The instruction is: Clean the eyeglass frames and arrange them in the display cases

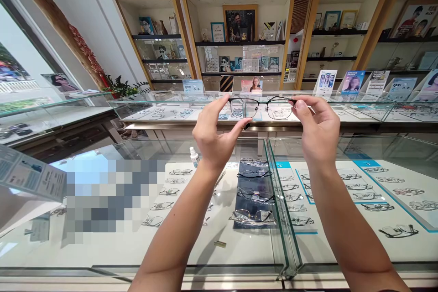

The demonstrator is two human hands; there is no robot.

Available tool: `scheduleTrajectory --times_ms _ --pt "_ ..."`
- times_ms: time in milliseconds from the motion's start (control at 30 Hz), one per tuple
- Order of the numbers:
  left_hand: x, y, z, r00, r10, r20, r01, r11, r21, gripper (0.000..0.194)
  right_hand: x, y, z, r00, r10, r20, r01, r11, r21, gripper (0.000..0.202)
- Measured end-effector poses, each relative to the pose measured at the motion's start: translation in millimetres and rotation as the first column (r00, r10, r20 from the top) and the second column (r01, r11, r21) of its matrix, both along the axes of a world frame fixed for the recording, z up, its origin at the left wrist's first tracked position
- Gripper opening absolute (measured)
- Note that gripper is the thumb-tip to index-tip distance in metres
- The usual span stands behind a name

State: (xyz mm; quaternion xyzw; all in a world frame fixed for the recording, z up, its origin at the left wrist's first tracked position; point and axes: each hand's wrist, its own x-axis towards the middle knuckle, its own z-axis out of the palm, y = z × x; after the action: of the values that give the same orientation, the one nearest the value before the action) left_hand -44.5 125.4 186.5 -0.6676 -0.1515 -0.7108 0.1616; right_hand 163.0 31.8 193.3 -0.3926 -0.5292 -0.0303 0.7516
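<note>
A pair of eyeglasses [257, 100] with a dark browline rim and clear lenses is raised at eye level, spread between my two hands. My left hand [214, 134] has its index fingertip at the frame's left end, with the thumb stretched out below the left lens. On the other side, the thumb and index finger of my right hand [320, 130] pinch the frame near its right hinge. Beneath my forearms, a glass display case [239, 255] contains rows of eyeglasses, several of them on a dark blue board [243, 203].
A small white bottle [194, 157] stands beyond my left forearm. A glass divider [282, 210] splits the near case. Behind it runs another glass counter [164, 121] with upright cards. Wooden shelves [185, 23] line the wall. A printed card stand [32, 175] is at left.
</note>
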Motion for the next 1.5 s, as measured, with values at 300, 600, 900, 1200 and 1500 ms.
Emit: scheduleTrajectory --times_ms 300,600,900,1200,1500 --pt "-9 24 0.3 0.977 -0.215 -0.001 0.209 0.951 -0.227 0.063 -11 -12 7.6 0.999 0.049 0.010 -0.049 0.997 -0.066 0.017" --pt "-7 30 -1.3 0.936 -0.351 -0.021 0.331 0.899 -0.288 0.064 -10 -13 8.1 0.982 0.189 0.005 -0.187 0.976 -0.112 0.018" --pt "-9 27 0.8 0.926 -0.378 -0.017 0.346 0.864 -0.366 0.065 -1 -10 7.9 0.985 0.169 0.032 -0.165 0.980 -0.110 0.013" --pt "-14 3 13.3 0.917 -0.230 -0.327 0.166 0.963 -0.213 0.053 3 -15 12.0 0.922 0.073 0.379 0.040 0.959 -0.282 0.009" --pt "-12 -2 12.3 0.835 -0.484 -0.261 0.370 0.845 -0.385 0.059 9 -11 11.5 0.899 0.340 0.275 -0.212 0.889 -0.406 0.018"
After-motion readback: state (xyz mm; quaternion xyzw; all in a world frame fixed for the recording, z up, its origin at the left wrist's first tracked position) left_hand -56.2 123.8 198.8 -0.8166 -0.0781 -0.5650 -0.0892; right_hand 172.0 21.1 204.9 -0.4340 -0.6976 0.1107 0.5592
